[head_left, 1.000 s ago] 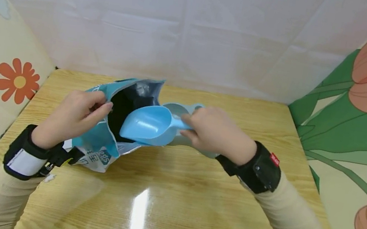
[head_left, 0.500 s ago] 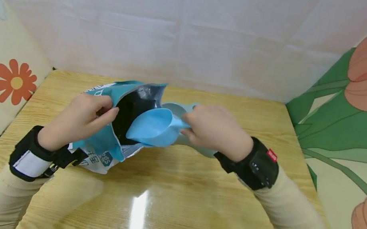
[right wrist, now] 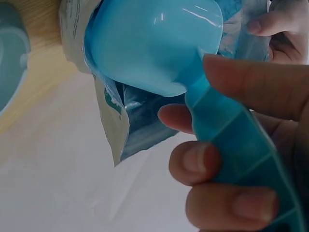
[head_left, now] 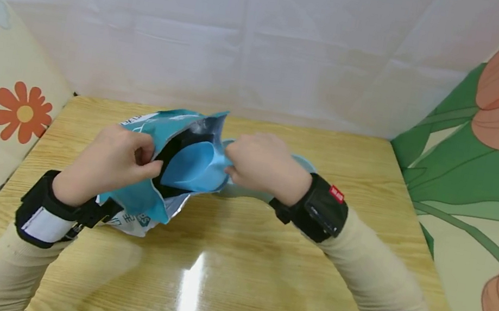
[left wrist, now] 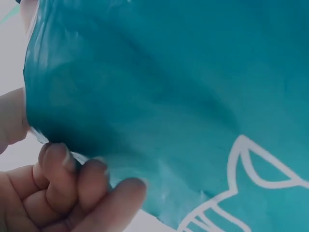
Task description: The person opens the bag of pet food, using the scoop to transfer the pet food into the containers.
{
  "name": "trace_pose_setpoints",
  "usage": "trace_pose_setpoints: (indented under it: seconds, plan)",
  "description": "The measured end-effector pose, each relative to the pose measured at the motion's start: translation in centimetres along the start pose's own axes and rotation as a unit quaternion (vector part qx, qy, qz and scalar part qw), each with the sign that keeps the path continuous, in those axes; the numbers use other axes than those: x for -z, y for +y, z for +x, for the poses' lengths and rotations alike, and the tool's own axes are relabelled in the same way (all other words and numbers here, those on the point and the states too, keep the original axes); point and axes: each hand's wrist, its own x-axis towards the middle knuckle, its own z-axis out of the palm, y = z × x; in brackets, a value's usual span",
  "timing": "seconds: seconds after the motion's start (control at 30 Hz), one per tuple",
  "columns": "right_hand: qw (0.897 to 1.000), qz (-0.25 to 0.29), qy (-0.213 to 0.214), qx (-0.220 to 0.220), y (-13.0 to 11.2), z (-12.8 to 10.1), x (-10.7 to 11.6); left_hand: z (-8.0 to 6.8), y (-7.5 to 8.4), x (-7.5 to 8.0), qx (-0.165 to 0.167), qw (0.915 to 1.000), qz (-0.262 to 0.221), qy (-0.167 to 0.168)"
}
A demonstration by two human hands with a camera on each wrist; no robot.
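Observation:
A teal and white bag [head_left: 137,202] stands tilted on the left half of the table, its mouth facing right with a dark inside. My left hand [head_left: 111,165] pinches the near-left rim of that mouth; thumb and curled fingers [left wrist: 91,186] show at the bag's edge in the left wrist view. In my right hand [head_left: 267,167] is a light blue scoop [head_left: 190,167], gripped by its ridged handle [right wrist: 241,140]. The scoop's bowl lies inside the bag's mouth. What the bag contains is hidden in shadow.
Behind and under my right hand is a pale grey-green dish [head_left: 245,193], partly hidden; its rim shows at the left of the right wrist view. The wooden table [head_left: 258,283] meets a white backdrop [head_left: 292,74] at the back and flower-printed panels at both sides.
My right hand has moved left, carrying the scoop deeper into the bag's mouth. My left hand, with the bag's rim, has shifted slightly right.

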Motion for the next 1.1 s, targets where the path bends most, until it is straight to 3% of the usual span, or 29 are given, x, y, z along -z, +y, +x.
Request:
trace_pose_setpoints:
  seconds: [0.5,0.8,1.1]
  plan:
    - [0.999,-0.044,-0.016,0.018,-1.9,3.0,-0.7,0.1,-0.4,-0.4,-0.008,0.9994,-0.031,0.012]
    - [0.995,-0.081,-0.060,0.021,-3.8,5.4,-1.6,0.0,-0.5,-0.5,-0.021,0.9986,-0.046,0.018]
    - [0.995,-0.080,-0.051,0.028,-4.1,6.2,-2.6,-0.2,-0.7,-0.3,-0.022,0.9978,-0.059,0.021]
